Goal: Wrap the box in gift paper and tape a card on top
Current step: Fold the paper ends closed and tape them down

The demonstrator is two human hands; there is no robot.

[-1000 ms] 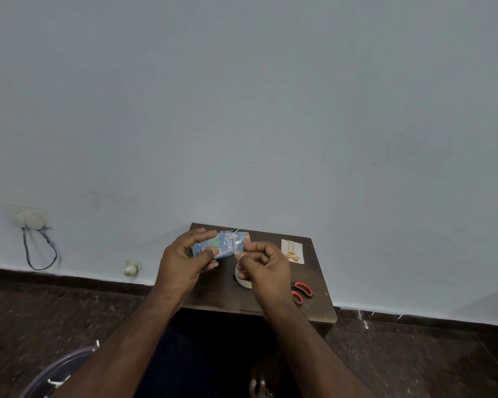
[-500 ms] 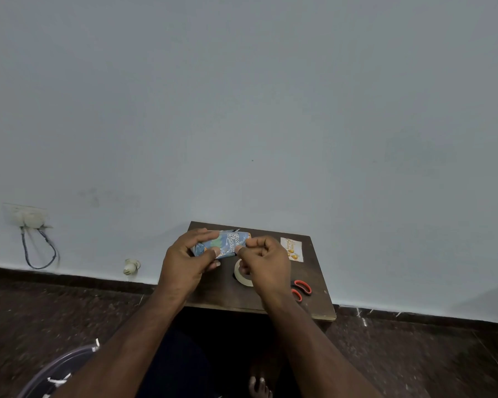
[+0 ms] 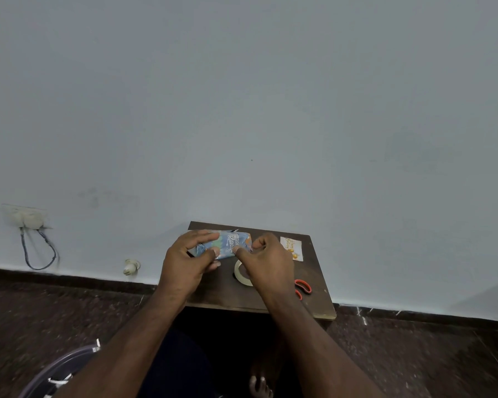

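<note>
I noted the wrapped box (image 3: 223, 245) lay long-axis across between my hands, left hand (image 3: 189, 261) clamping its left end, right hand (image 3: 266, 261) pinching the right-end fold, card (image 3: 291, 247) just beyond the right.

The wrapped box (image 3: 226, 245) is sitting between the left hand (image 3: 189, 261) and the right hand (image 3: 266, 262), above the small table (image 3: 213, 291). The tape roll (image 3: 240, 273) is lying just in front of it. The card (image 3: 291, 248) is lying to the right, and the scissors (image 3: 302, 288) are lying nearer, in front of the card.

Card (image 3: 291, 247): gold script, prob. unreadable (too small).
</note>
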